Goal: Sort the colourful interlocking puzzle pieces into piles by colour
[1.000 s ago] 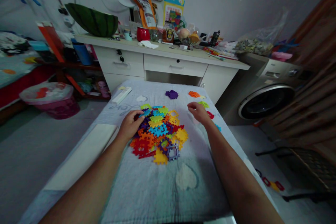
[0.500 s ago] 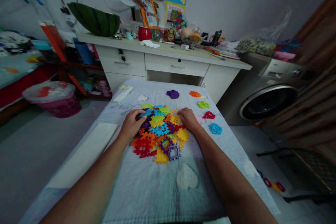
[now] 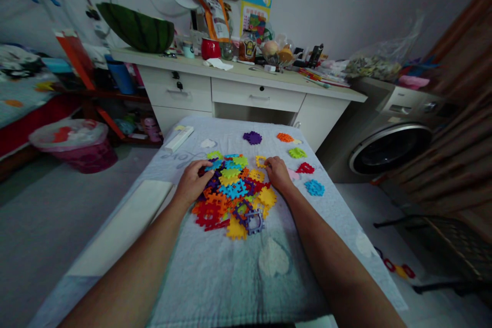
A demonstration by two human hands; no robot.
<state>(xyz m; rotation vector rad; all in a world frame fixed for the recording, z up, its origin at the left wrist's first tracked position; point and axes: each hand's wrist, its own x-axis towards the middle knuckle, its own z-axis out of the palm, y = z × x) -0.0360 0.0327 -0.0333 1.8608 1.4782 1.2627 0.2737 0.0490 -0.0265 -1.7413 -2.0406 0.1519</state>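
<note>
A heap of coloured plastic interlocking tiles [image 3: 232, 195] lies on a low table covered with a pale blue cloth [image 3: 215, 277]. My left hand [image 3: 192, 182] rests on the heap's left edge, fingers curled over dark and blue tiles. At the heap's far right, my right hand [image 3: 277, 174] pinches a yellow frame-shaped tile [image 3: 261, 161] with its fingertips. Single tiles lie apart beyond it: purple [image 3: 252, 137], orange [image 3: 285, 137], green [image 3: 297, 152], red [image 3: 306, 168] and blue [image 3: 314, 187].
A white desk [image 3: 249, 87] with drawers stands behind the table, crowded with a half watermelon [image 3: 134, 31], a red cup [image 3: 210, 49] and jars. A washing machine [image 3: 392, 133] is at right, a pink bin [image 3: 73, 146] at left. A white slab [image 3: 119, 225] lies along the table's left side.
My right hand came back left from the separate tiles to the heap and now pinches a yellow frame tile at its top right. My left hand stayed on the heap.
</note>
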